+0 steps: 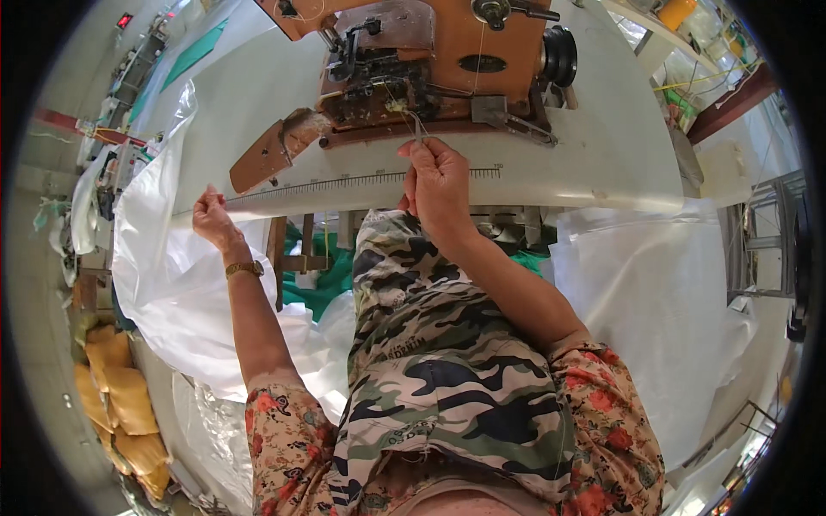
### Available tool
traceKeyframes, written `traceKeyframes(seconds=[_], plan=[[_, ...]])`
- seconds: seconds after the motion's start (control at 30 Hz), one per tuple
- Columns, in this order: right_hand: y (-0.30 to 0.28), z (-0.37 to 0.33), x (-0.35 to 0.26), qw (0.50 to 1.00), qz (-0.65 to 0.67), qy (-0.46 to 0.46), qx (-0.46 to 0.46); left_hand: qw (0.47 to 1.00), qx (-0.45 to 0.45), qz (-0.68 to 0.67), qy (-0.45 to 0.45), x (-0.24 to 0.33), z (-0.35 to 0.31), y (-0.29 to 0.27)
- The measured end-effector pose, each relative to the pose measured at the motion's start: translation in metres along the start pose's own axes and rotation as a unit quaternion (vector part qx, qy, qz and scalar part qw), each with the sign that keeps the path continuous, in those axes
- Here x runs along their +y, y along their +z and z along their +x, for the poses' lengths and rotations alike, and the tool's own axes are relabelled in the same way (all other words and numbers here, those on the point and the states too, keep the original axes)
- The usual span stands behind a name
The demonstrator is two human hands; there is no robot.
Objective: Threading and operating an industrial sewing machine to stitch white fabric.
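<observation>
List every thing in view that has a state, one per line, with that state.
Left hand: closed on the white plastic sheet at the table edge.
Right hand: pinching a small metal tool near the sewing machine.
White plastic sheet: draped off the table, crumpled.
Sewing machine: on the table; running or idle cannot be told.
Wristwatch: on the left wrist.

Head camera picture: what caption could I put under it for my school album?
Right hand pinches thread at an orange-brown sewing machine while left hand grips white plastic sheeting at the table edge.
</observation>
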State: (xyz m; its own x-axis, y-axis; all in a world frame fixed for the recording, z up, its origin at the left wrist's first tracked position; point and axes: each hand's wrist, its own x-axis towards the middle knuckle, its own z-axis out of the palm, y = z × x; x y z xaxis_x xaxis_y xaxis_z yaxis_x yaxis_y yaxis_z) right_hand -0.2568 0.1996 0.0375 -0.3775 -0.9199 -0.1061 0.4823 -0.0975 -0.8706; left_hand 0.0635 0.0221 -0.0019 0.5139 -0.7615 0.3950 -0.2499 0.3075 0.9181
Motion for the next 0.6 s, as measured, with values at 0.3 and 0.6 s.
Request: traceKeyframes(seconds=[0.3,0.6], plan=[[0.003,0.021,-0.002,0.999,-0.016,-0.004,0.034,0.993,-0.069,0.095,0.020,-0.015,0.016,0.036],[0.018,0.046,0.005,0.997,-0.018,-0.009,0.068,0.986,-0.077,0.136,0.062,-0.019,0.013,0.049]])
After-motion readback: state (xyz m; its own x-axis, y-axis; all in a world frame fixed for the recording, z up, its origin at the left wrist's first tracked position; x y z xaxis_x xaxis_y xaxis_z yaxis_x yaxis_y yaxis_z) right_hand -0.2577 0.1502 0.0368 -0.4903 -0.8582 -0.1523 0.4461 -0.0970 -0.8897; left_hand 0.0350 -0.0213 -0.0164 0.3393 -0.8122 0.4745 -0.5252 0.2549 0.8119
